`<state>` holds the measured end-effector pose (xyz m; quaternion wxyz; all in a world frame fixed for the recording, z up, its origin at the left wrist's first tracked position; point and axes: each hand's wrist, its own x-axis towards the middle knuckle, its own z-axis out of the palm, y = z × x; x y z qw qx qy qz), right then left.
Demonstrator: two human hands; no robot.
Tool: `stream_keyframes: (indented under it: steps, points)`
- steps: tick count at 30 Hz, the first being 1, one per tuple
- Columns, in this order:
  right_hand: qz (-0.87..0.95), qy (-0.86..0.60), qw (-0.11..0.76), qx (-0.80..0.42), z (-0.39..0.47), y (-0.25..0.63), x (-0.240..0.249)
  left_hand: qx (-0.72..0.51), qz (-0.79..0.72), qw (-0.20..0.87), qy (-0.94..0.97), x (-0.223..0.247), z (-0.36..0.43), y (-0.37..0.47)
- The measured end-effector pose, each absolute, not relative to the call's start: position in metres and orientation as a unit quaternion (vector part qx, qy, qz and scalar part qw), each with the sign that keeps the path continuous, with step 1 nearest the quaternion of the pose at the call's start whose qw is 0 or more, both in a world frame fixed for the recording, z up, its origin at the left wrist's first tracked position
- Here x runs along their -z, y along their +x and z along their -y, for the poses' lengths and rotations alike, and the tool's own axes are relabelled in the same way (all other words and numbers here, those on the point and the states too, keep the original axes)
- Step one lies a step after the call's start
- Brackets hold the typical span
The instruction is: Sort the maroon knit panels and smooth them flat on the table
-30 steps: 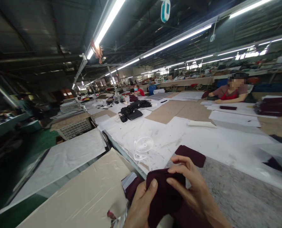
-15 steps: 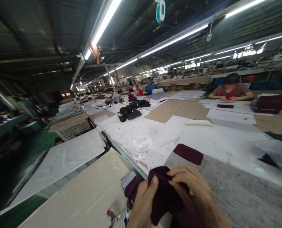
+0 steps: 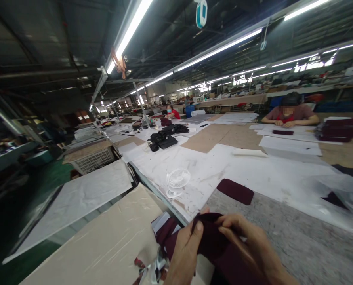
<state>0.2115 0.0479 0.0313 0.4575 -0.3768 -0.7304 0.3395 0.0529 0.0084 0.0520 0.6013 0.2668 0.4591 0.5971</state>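
Note:
A piece of dark maroon fabric (image 3: 213,239) is stretched between my two hands near the bottom of the view. My left hand (image 3: 184,251) is closed on its left side, thumb on the near face. With bent fingers pinched together, my right hand (image 3: 247,241) grips the upper right edge of the same fabric. Left of my left hand lies a stack of maroon pieces with pale layers (image 3: 163,227). Beyond my hands, a flat maroon piece (image 3: 235,191) rests at the edge of a grey speckled sheet (image 3: 307,241).
A small white fan (image 3: 178,180) stands at the table's left edge. Black garments (image 3: 164,138) lie farther back. A co-worker (image 3: 290,111) sits across on the right, beside a maroon stack (image 3: 336,128). At left is a cream plastic-covered surface (image 3: 99,245).
The fabric and both hands have shifted slightly right and down. Its upper edge now curves into a fold between my hands. The co-worker's head is lowered a little.

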Motion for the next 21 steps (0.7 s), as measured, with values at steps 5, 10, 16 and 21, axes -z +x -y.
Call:
stream_keyframes:
  steps: [5, 10, 16, 21]
  points:
    - [0.603, -0.352, 0.440, -0.564, -0.040, 0.211, -0.033, -0.589, -0.466, 0.612, 0.247, -0.051, -0.007, 0.049]
    - [0.587, -0.278, 0.335, -0.683, -0.033, 0.207, -0.045, -0.619, -0.446, 0.624, 0.169, -0.058, -0.015, 0.046]
    - [0.623, -0.270, 0.351, -0.645, -0.040, 0.205, -0.060, -0.614, -0.454, 0.631, 0.137, -0.056, -0.021, 0.045]
    - [0.543, -0.416, 0.410, -0.603, -0.050, 0.199, -0.034, -0.609, -0.417, 0.659, 0.145, -0.041, -0.023, 0.050]
